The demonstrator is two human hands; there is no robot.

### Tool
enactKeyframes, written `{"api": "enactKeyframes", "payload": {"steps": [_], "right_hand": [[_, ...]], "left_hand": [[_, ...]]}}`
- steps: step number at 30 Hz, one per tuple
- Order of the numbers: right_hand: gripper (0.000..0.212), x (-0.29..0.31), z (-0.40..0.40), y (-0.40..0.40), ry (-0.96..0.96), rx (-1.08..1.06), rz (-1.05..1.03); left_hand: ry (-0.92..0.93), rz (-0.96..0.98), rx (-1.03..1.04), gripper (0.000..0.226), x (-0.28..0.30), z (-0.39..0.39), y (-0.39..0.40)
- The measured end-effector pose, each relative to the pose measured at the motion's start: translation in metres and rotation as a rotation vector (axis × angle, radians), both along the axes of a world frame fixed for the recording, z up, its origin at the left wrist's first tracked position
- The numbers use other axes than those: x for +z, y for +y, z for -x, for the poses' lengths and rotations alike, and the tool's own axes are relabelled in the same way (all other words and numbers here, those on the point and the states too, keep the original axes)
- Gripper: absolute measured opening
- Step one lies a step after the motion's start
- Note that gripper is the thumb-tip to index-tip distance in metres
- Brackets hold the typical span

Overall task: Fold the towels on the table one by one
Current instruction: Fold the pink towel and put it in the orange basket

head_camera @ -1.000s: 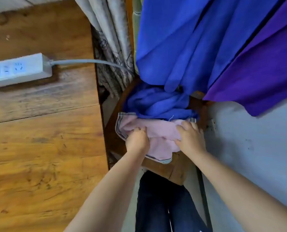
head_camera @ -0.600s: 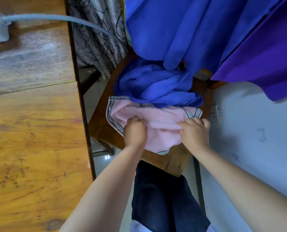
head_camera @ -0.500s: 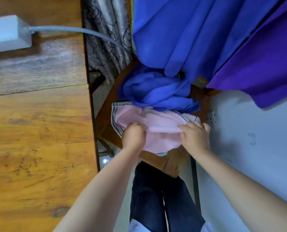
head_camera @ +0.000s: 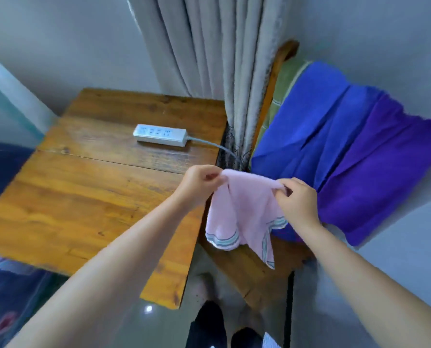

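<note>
Pink towel (head_camera: 244,209), top corners inside fists.

One head-worn camera looks forward and down, close over both forearms, table (head_camera: 83,197) left, chair (head_camera: 254,272) right.

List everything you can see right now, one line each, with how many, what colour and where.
pink towel: one, pink with striped edging, held up in the air between table and chair
table: one, brown wood, left
power strip: one, white, on the table's far part
curtain: one, grey, behind table and chair
chair: one, brown wood, right
blue cloth: one, blue, draped over the chair
purple cloth: one, purple, beside the blue one
left hand: pinches the towel's top edge
right hand: pinches the towel's top edge
</note>
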State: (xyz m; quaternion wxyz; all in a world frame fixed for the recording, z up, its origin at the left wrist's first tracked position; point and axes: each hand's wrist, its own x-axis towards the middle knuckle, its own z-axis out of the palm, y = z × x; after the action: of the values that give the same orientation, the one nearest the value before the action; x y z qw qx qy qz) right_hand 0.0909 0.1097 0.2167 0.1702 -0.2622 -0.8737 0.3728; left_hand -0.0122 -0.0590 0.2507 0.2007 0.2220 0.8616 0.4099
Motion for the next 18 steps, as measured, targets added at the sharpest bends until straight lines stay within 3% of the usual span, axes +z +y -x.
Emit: {"api": "enactKeyframes", "payload": {"steps": [5,9,15,18], "right_hand": [[0.012,0.117,0.058,-0.041,0.321,0.125,-0.024],[0.014,0.196,0.100,-0.089,0.508,0.233,0.036],[0.014,0.268,0.168,-0.196,0.694,0.345,0.017],[0.030,0.290,0.210,-0.261,0.751,0.381,0.022]], "left_hand": [[0.019,-0.399,0.302,0.032,0.102,0.022,-0.045],[0.075,-0.668,0.410,0.026,0.171,0.042,-0.095],[0.272,-0.830,0.586,0.029,0.243,0.091,-0.188],[0.345,-0.825,0.650,0.031,0.269,0.124,-0.251]]}}
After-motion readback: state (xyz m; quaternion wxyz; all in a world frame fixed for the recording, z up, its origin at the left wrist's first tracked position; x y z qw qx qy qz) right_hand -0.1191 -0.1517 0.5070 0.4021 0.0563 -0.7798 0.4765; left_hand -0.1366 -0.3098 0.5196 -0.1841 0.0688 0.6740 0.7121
